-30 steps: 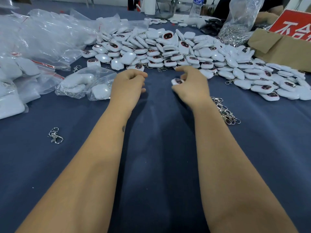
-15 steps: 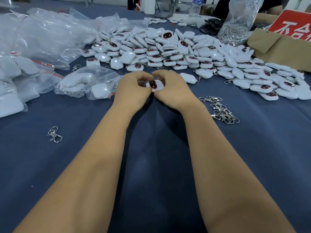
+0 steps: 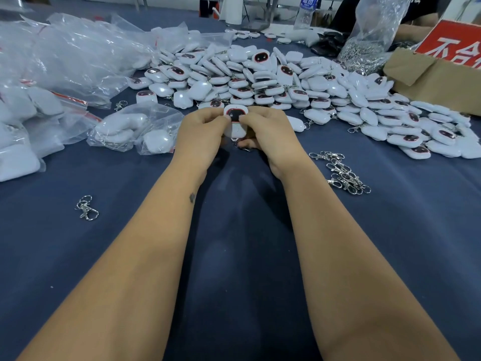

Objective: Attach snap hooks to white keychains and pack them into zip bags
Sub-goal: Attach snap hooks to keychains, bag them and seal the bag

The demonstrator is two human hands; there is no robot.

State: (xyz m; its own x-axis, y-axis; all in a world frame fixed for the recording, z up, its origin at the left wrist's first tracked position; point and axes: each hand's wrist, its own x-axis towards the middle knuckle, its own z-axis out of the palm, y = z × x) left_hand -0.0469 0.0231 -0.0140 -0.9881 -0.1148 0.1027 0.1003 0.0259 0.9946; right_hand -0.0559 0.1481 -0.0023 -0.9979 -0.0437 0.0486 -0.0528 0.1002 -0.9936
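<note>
I hold one white keychain (image 3: 235, 120) between both hands, above the blue cloth of the table (image 3: 234, 256) and just in front of the big loose heap of keychains (image 3: 286, 82). My left hand (image 3: 201, 131) has its fingers curled round the unit's left edge; my right hand (image 3: 268, 130) has fingers curled round the right edge and lower end. The dark face with its red rim is turned up towards me. A small metal ring and part of a snap hook (image 3: 240, 146) show just beneath the unit, under my right fingers (image 3: 247, 144); whether the hook is already clipped on I cannot tell, since my fingers cover the joint.

Risks as I judge them:

1. Incomplete closure. The joint is hidden from me, so the hook's gate may sit half latched and the piece may separate later in the bag.
2. Dropped part. The hook is small and held only at my fingertips; a slip would send it onto the cloth, where a stray hook (image 3: 87, 207) already lies at my left.
3. Mixing. The heap lies close to my hands, so a finished unit set down carelessly could merge with unfinished ones.
4. Tangling. The spare hooks (image 3: 343, 173) at my right lie interlocked; picking one may drag out several.
5. Packing. The filled zip bag (image 3: 135, 128) lies just beside my left hand and its mouth is not clearly visible.
</note>
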